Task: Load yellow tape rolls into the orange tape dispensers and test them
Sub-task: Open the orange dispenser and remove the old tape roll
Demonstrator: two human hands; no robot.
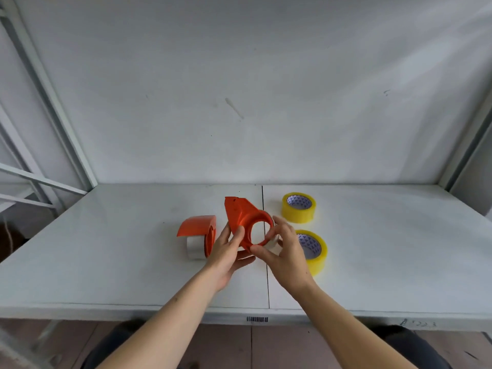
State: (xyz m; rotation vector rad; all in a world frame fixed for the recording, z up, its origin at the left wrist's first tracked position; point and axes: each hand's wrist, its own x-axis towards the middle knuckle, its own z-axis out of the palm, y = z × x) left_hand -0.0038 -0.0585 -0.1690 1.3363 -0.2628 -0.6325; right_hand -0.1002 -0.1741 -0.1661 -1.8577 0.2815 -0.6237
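Orange dispenser (246,222) pinched in both grips, left hand (228,251), right hand (286,250); steady it, fetch yellow roll (314,250) at 3 o'clock.

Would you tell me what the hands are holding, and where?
Both hold one orange tape dispenser: left hand at its lower left edge, right hand at its ring.

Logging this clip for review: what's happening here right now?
A person holds an orange tape dispenser above the white table, left hand and right hand both gripping it. Two yellow tape rolls still lie on the table. A second orange dispenser rests at left, around a whitish roll.
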